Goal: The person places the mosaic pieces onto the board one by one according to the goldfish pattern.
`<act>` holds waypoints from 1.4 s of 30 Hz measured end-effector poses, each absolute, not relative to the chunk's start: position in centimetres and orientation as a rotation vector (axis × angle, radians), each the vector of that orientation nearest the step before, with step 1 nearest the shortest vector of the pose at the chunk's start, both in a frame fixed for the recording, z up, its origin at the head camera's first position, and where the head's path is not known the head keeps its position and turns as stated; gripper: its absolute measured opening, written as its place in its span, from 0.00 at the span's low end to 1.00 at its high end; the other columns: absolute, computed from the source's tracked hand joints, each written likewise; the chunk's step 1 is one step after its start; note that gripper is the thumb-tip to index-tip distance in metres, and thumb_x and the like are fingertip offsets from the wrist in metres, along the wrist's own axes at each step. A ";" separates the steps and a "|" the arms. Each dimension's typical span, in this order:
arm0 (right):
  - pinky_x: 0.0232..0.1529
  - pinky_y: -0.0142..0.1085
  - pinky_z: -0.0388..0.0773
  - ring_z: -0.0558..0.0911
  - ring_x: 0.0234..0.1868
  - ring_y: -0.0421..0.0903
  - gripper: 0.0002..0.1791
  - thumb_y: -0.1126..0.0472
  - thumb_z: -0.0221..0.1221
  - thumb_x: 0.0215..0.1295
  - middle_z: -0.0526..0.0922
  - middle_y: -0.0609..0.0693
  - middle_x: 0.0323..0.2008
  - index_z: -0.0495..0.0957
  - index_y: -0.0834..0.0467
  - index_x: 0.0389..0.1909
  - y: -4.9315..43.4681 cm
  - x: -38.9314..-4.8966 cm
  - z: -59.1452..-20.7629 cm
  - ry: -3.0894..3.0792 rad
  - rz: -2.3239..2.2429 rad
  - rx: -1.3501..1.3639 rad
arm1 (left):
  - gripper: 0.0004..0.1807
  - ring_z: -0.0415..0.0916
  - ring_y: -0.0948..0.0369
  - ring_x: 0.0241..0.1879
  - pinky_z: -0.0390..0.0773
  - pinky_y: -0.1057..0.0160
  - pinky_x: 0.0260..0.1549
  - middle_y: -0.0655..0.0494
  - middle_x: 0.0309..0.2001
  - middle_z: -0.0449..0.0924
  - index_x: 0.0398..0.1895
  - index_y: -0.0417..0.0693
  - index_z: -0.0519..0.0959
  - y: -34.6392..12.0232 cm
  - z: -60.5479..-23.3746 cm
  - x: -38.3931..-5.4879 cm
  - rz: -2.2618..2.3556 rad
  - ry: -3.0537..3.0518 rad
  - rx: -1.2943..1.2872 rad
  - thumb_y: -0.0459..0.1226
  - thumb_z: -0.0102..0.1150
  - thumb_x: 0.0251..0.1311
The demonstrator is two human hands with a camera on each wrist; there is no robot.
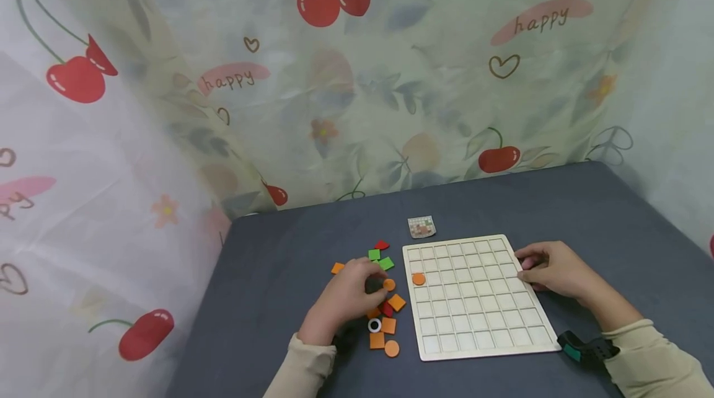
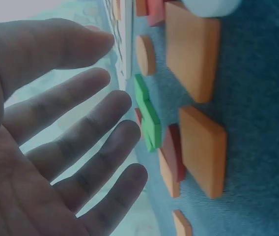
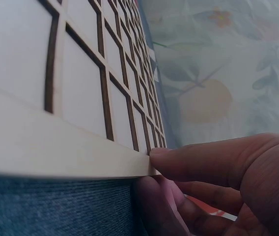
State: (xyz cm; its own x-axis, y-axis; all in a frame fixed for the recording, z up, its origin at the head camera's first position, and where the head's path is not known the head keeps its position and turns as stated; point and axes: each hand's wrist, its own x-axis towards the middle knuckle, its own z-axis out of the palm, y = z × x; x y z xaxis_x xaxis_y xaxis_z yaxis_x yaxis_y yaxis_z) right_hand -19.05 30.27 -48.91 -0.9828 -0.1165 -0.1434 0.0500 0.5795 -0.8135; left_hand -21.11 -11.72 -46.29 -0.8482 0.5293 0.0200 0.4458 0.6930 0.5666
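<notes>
At the back, curtain point(image 1: 357, 44): pale fabric printed with cherries, hearts and "happy".
Surface point(image 1: 268, 286): dark and cloth-like, carrying the board and the loose pieces.
Grid board point(image 1: 471, 305): lying flat, its right side at the right hand; it looks like thin wood, probably light and stiff, best held by the plain rim.
Right hand point(image 1: 558, 271): fingers pinching the board's right edge, thumb uppermost.
Left hand point(image 1: 348, 292): over the loose pieces left of the board; fingers parted and loosely bent, gripping nothing.
Card point(image 1: 421, 227): small, patterned, just beyond the board's far edge.
Orange squares point(image 1: 377, 341): lying among the loose pieces; likely light and rigid, easiest taken by opposite sides.
Green pieces point(image 1: 386, 264): towards the cluster's far end, with a red piece point(image 1: 382, 245) beyond.
Loose orange disc point(image 1: 389, 285): seen from the head, near the left thumb tip; the wrist view shows it apart. Probably smooth and apt to skid, so pinch its rim.
Placed disc point(image 1: 419, 279): orange, on the board near its left edge.
</notes>
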 end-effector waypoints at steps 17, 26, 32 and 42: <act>0.30 0.37 0.84 0.83 0.30 0.43 0.29 0.65 0.71 0.65 0.82 0.58 0.41 0.76 0.75 0.63 30.2 -18.8 -49.5 2.627 -1.361 -0.053 | 0.18 0.83 0.60 0.49 0.84 0.56 0.55 0.56 0.51 0.86 0.55 0.47 0.89 -10.6 -47.5 -21.6 0.722 2.763 0.679 0.37 0.75 0.61; 0.30 0.38 0.84 0.82 0.31 0.43 0.29 0.65 0.71 0.65 0.82 0.57 0.41 0.76 0.75 0.64 30.1 -18.8 -49.5 2.632 -1.361 -0.054 | 0.12 0.80 0.63 0.42 0.84 0.60 0.47 0.56 0.46 0.88 0.49 0.47 0.91 -10.3 -47.3 -21.7 0.721 2.755 0.706 0.35 0.73 0.63; 0.30 0.38 0.84 0.83 0.31 0.44 0.30 0.65 0.71 0.65 0.82 0.58 0.41 0.76 0.75 0.64 30.1 -18.7 -49.4 2.634 -1.360 -0.056 | 0.11 0.80 0.64 0.41 0.84 0.61 0.47 0.57 0.46 0.88 0.48 0.48 0.91 -10.3 -47.3 -21.7 0.722 2.763 0.699 0.38 0.73 0.64; 0.31 0.37 0.84 0.83 0.31 0.43 0.30 0.64 0.71 0.65 0.82 0.57 0.41 0.76 0.75 0.64 30.4 -19.0 -49.1 2.641 -1.356 -0.053 | 0.11 0.82 0.68 0.38 0.85 0.63 0.44 0.59 0.45 0.90 0.50 0.50 0.91 -10.1 -46.3 -21.6 0.788 2.756 0.718 0.40 0.72 0.66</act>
State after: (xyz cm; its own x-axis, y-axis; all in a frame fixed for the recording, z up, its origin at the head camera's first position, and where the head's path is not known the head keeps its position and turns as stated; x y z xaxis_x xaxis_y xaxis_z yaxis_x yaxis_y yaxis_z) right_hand -19.05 30.37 -49.14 -0.9845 -0.1100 -0.1366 0.0470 0.5851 -0.8096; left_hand -21.61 -10.10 -46.25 -0.8654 0.4991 -0.0448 0.3999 0.7418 0.5383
